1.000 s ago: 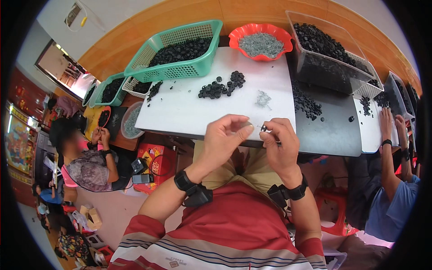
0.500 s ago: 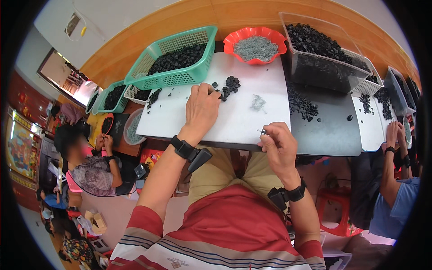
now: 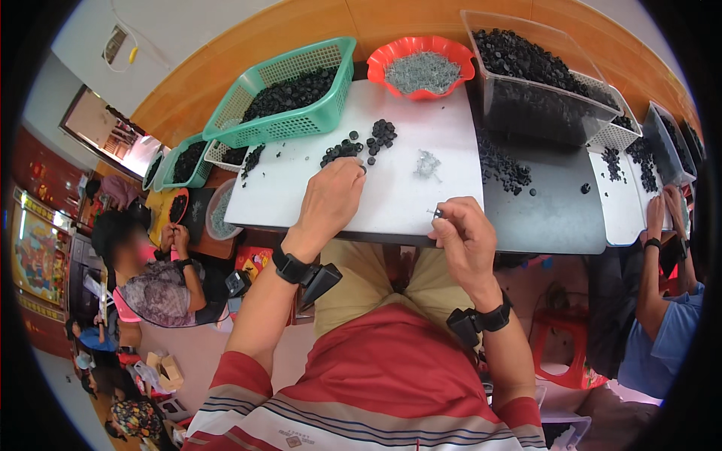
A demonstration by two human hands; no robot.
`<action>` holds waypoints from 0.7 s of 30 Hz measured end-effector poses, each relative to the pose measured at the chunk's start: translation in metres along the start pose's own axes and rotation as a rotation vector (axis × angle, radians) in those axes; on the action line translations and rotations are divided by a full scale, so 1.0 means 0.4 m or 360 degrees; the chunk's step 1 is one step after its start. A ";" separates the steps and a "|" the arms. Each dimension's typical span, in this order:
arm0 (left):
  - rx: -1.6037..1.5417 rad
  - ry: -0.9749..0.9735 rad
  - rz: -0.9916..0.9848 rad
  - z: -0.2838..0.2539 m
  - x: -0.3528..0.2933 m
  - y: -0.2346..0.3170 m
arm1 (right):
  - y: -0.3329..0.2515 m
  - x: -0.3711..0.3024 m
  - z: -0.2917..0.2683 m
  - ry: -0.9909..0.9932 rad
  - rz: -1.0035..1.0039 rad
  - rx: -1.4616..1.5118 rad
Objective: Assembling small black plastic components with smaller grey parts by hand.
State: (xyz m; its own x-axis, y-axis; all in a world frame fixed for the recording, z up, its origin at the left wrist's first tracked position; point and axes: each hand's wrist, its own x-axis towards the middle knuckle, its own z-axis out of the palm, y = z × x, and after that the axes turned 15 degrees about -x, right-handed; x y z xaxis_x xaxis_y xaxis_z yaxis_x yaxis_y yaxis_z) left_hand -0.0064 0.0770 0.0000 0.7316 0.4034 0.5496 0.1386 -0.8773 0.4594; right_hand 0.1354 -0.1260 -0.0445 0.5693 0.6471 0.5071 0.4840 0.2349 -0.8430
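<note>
My left hand [image 3: 332,197] is closed, thumb and fingers together, just on the near side of a loose pile of small round black caps [image 3: 338,152]. A dark round piece shows at its fingertips. More black caps [image 3: 383,134] lie a little farther off to the right. At the near edge of the white board [image 3: 278,197], my right hand [image 3: 468,233] pinches a small black cap [image 3: 437,213] with a thin metal nail sticking out to the left. A small heap of clear-grey nails [image 3: 427,165] lies on the board beyond that hand.
Behind the board stand a green basket [image 3: 282,129] of black caps, a scalloped red bowl [image 3: 386,84] of metal nails and a clear bin [image 3: 538,120] of black pieces. More black pieces [image 3: 508,169] are scattered on the dark tabletop [image 3: 549,225]. Co-workers sit at left and right.
My left hand has drawn back toward me from the cap pile, uncovering more caps. My right hand stays nearly in place with its cap and nail. The whole view has shifted slightly.
</note>
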 end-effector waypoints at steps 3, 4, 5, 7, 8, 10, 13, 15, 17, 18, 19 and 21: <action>-0.0117 -0.0136 0.0009 -0.013 -0.015 0.010 | -0.002 0.002 -0.001 -0.0006 0.0013 -0.0012; -0.0139 -0.0187 -0.0073 -0.017 -0.013 0.017 | 0.000 0.003 -0.001 -0.0013 0.0023 -0.0013; -0.0162 -0.0238 -0.0154 -0.020 -0.011 0.019 | 0.003 0.003 -0.002 -0.0010 0.0013 -0.0013; -0.0216 -0.0268 -0.0172 -0.026 -0.006 0.014 | 0.003 0.001 0.000 -0.0011 0.0007 -0.0010; -0.0268 -0.0294 -0.0180 -0.028 -0.005 0.010 | 0.002 0.000 0.002 -0.0002 0.0014 -0.0001; -0.0280 -0.0324 -0.0106 -0.030 -0.002 -0.001 | 0.003 0.002 0.002 0.0007 0.0026 0.0007; -0.0264 -0.0400 -0.0023 -0.034 0.001 0.006 | 0.005 -0.002 0.001 0.0017 -0.0002 -0.0007; -0.0239 -0.0451 -0.0017 -0.041 0.007 0.016 | 0.002 -0.002 -0.001 0.0013 0.0024 0.0001; -0.0213 -0.0534 -0.0055 -0.048 0.011 0.017 | 0.003 0.000 -0.005 0.0010 0.0004 -0.0048; -0.0214 -0.0540 -0.0063 -0.052 0.012 0.017 | 0.003 -0.001 -0.005 0.0002 -0.0027 -0.0096; -0.0230 -0.0566 -0.0064 -0.055 0.014 0.015 | 0.004 -0.002 -0.006 -0.0001 -0.0019 -0.0093; -0.0245 -0.0593 -0.0068 -0.056 0.021 0.007 | 0.005 0.000 -0.006 0.0014 0.0001 -0.0124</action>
State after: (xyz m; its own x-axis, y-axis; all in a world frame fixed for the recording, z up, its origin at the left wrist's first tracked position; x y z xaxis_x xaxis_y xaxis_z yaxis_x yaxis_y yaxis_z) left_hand -0.0147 0.0838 0.0215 0.9231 0.2922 0.2501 0.0934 -0.8011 0.5912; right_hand 0.1378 -0.1274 -0.0457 0.5752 0.6408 0.5085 0.5338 0.1771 -0.8269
